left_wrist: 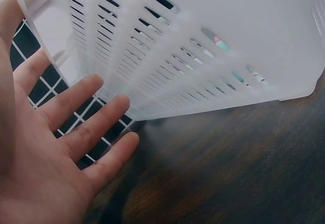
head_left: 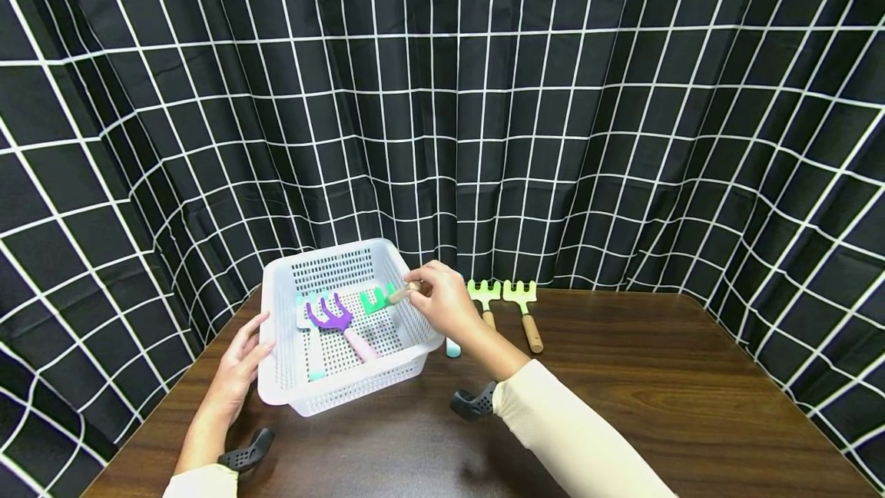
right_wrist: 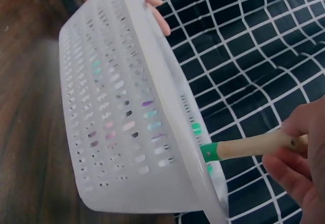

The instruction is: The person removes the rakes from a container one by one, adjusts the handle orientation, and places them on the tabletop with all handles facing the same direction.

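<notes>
My right hand (head_left: pixel 441 300) pinches the wooden handle (right_wrist: pixel 249 145) of a green hand fork (head_left: pixel 374 301), whose tines are inside a white plastic basket (head_left: pixel 282 398). Fingers of my left hand (head_left: pixel 238 363) touch the basket's left rim; in the left wrist view several of its fingers (left_wrist: pixel 86 132) are spread and fairly straight outside the wall. Inside the basket lie a purple hand fork (head_left: pixel 332 317) with a pink handle and a pale blue tool (head_left: pixel 315 344), partly covered by the purple one.
Two yellow-green hand forks (head_left: pixel 529 321) with wooden handles lie on the brown table (head_left: pixel 643 375), right of the basket. A light blue handle end (head_left: pixel 452 348) shows below my right hand, the rest hidden. A black curtain (head_left: pixel 525 137) with white grid lines hangs behind.
</notes>
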Available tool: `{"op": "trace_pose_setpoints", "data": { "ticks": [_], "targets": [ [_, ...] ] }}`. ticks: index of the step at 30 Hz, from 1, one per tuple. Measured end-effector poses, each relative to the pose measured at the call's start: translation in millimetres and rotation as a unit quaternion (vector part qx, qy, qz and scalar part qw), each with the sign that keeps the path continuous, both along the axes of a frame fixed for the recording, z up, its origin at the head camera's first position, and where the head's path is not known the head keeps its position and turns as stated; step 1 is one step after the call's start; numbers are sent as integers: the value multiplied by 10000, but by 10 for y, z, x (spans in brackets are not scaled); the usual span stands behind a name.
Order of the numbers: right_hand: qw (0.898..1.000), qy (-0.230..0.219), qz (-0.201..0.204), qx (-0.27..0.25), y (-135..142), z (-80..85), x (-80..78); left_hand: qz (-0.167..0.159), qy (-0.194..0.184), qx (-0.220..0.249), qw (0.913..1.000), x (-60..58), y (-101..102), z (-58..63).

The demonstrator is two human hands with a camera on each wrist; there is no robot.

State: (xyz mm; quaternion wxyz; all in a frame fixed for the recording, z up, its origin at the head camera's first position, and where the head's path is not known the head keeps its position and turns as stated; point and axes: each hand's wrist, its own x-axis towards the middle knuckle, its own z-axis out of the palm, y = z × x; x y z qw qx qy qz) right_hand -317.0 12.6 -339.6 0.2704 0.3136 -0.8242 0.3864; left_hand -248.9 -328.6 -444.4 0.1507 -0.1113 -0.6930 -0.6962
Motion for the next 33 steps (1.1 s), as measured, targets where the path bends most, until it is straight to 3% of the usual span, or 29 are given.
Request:
{"op": "trace_pose_setpoints", "data": {
  "ticks": [19,33],
  "targets": [
    [9923,476,384,-1073,603,-115,49,-46,43,-23,10000,-18,6,-10],
    [9889,662,-349,-1285,1090,-371,49,14,-54,-6,10000,1,10,4]
  ]
}}
